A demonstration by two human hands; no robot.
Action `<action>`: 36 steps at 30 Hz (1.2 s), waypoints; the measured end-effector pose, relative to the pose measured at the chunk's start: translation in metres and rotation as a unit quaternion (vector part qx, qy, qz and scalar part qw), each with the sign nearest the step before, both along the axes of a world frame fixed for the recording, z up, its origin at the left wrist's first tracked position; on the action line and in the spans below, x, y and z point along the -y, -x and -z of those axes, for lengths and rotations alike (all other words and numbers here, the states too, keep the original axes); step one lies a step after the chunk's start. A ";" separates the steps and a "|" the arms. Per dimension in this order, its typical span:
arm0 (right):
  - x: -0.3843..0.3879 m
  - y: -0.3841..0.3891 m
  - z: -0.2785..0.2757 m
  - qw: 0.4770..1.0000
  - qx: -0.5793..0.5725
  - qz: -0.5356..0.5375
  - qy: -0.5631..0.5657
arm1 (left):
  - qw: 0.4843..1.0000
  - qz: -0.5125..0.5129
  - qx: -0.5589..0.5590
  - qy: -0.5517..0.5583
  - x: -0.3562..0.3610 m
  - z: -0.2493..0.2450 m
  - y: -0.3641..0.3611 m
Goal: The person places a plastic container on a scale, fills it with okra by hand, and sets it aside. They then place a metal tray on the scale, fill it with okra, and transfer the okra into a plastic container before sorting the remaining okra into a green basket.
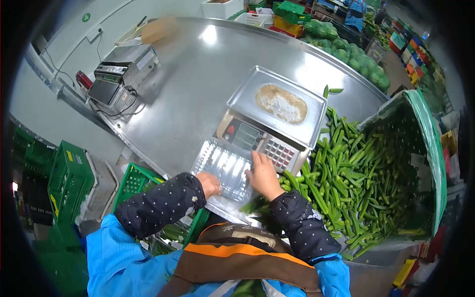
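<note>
Honestly, nothing in this shot is actually readable. The grey electronic weighing scale with the steel pan (247, 136) has a dark display and a keypad of white and red keys (279, 152), but the digits and key legends are just mush at this size. Same story for the round green sticker (86, 17) on the white wall, the yellow labels (69, 156) on the green plastic crate (74, 183), and the small pale print (308, 213) on the dark dotted right sleeve: markings on all of them, none legible.
</note>
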State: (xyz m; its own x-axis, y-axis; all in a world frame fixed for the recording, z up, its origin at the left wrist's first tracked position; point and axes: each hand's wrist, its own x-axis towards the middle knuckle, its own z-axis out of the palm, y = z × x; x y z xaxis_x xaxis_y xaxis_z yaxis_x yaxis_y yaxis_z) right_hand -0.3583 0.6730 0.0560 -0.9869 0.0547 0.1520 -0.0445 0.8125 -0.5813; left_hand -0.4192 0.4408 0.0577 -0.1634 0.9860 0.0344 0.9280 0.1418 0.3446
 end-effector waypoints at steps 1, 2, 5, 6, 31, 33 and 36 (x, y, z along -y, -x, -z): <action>0.005 0.003 0.003 1.000 0.009 0.011 0.001 | 1.000 0.002 0.003 -0.005 0.004 0.000 0.003; 0.010 0.006 0.007 1.000 0.015 0.011 -0.003 | 1.000 0.010 0.008 -0.009 0.007 0.001 0.004; 0.026 0.011 0.003 0.998 0.055 0.025 -0.005 | 0.999 0.029 0.017 -0.015 0.019 -0.011 0.008; 0.031 0.012 0.002 0.998 0.059 0.025 -0.008 | 0.999 0.039 0.016 -0.013 0.024 -0.012 0.010; -0.088 -0.189 -0.051 0.906 -0.033 0.347 0.242 | 0.896 -0.170 -0.145 -0.384 -0.146 -0.190 0.080; -0.099 -0.217 -0.038 0.890 -0.017 0.389 0.237 | 0.884 -0.063 -0.227 -0.404 -0.194 -0.147 0.104; -0.120 -0.239 -0.042 0.883 -0.030 0.416 0.215 | 0.920 -0.063 -0.235 -0.308 -0.236 -0.063 0.133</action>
State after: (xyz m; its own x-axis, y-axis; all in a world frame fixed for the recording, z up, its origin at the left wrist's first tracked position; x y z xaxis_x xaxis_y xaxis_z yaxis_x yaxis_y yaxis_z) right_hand -0.1193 0.7932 0.0982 -0.5695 0.8220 -0.0076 0.4220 0.2844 -0.8608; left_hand -0.5521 0.6768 0.1205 -0.0993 0.7296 0.6767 0.9846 0.1704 -0.0393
